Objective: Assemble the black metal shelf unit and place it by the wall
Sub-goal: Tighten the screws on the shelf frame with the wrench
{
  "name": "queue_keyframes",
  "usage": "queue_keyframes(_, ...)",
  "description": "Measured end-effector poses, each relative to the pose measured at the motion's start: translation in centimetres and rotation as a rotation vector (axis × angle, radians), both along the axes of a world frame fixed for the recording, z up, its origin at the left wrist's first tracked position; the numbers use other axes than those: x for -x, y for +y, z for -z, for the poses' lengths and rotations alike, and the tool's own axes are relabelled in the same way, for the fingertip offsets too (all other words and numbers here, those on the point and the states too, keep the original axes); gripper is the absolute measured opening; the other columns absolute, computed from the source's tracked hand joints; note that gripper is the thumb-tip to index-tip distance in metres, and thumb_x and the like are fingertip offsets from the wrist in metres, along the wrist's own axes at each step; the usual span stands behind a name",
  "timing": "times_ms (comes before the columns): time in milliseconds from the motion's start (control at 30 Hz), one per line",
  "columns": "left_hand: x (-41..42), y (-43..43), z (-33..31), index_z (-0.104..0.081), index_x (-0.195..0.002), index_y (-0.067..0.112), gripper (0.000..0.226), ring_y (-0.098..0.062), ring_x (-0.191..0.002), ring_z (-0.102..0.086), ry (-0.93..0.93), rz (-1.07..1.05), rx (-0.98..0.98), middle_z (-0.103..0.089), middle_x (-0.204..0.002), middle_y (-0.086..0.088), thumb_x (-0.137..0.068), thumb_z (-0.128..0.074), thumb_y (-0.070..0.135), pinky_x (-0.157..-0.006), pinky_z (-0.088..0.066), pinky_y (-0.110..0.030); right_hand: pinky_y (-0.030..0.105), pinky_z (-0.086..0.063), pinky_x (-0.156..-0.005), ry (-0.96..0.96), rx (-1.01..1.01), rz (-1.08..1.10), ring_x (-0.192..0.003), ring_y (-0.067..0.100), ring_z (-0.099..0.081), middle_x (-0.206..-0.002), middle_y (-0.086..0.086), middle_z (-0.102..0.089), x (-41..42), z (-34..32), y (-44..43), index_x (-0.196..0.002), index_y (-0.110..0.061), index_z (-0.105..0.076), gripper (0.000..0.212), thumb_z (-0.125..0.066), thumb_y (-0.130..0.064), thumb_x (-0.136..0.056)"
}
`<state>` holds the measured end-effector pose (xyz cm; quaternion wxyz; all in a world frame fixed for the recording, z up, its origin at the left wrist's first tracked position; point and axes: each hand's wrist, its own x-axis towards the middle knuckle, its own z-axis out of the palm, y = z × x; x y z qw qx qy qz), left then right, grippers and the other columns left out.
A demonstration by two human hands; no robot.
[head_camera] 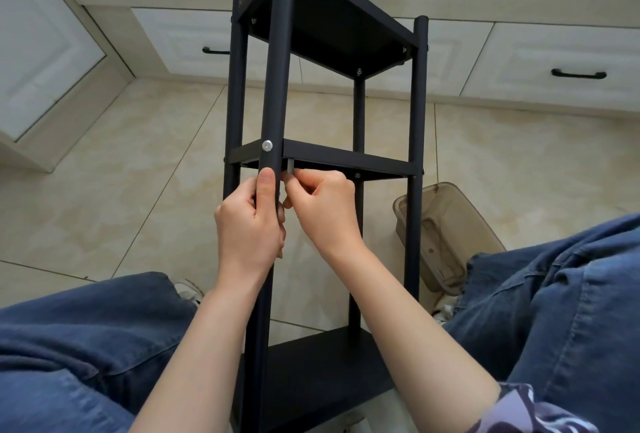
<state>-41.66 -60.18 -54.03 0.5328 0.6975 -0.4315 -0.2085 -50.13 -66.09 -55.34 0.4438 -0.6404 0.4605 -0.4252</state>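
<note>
The black metal shelf unit (417, 103) lies tilted away from me between my knees, with three black shelves fixed between four round posts. My left hand (247, 221) grips the nearest post (277, 68) just below the middle shelf (346, 158), thumb pressed along the tube. A silver screw head (267, 145) sits in that post at the middle shelf's corner. My right hand (323, 207) pinches a small grey tool or fitting (290, 166) right under that corner, beside the post; what it is exactly I cannot tell.
A translucent brown plastic box (446, 235) lies on the beige tiled floor to the right, partly behind a post. White cabinet drawers with black handles (578, 74) run along the back. My blue-jeaned legs frame the shelf on both sides.
</note>
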Motion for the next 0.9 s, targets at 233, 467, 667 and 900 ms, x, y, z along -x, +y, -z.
queue_keyframes(233, 0.0, 0.0, 0.1, -0.050, -0.068, 0.007, 0.052, -0.021, -0.034, -0.051, -0.002, 0.004, 0.001, -0.051, -0.053, -0.005, -0.108, -0.039, 0.039, -0.038, -0.038, -0.026, 0.011, -0.039, -0.052, -0.073, 0.082, 0.005, -0.050, 0.010, -0.057, -0.056, 0.005, -0.063, -1.0, 1.7, -0.3, -0.069, 0.002, -0.069, 0.032, -0.060, -0.012, -0.097)
queue_keyframes(467, 0.2, 0.2, 0.1, -0.049, -0.068, 0.006, 0.052, -0.020, -0.034, -0.050, 0.006, 0.011, 0.009, -0.050, -0.054, -0.006, -0.108, -0.039, 0.038, -0.037, -0.037, -0.024, 0.020, -0.047, -0.058, -0.111, 0.088, 0.036, -0.052, 0.002, -0.058, -0.061, -0.001, -0.065, -1.6, 2.4, -0.6, -0.075, 0.000, -0.072, 0.028, -0.062, -0.013, -0.097)
queue_keyframes(667, 0.3, 0.2, -0.1, -0.047, -0.066, 0.011, 0.050, -0.019, -0.034, -0.050, 0.008, 0.003, -0.001, -0.049, -0.051, 0.000, -0.107, -0.040, 0.039, -0.036, -0.037, -0.025, 0.038, -0.046, -0.056, -0.014, 0.039, -0.010, -0.053, 0.026, -0.053, -0.054, 0.010, -0.059, -0.9, 1.8, -0.7, -0.061, -0.003, -0.063, 0.030, -0.062, -0.011, -0.090)
queue_keyframes(900, 0.4, 0.0, -0.1, -0.049, -0.070, 0.003, 0.053, -0.018, -0.033, -0.048, 0.026, -0.008, -0.011, -0.050, -0.055, -0.006, -0.107, -0.040, 0.039, -0.037, -0.037, -0.027, 0.037, -0.045, -0.054, 0.001, -0.172, -0.052, -0.060, 0.032, -0.053, -0.062, 0.017, -0.063, 0.8, 0.9, -0.4, -0.065, -0.003, -0.071, 0.021, -0.062, -0.011, -0.083)
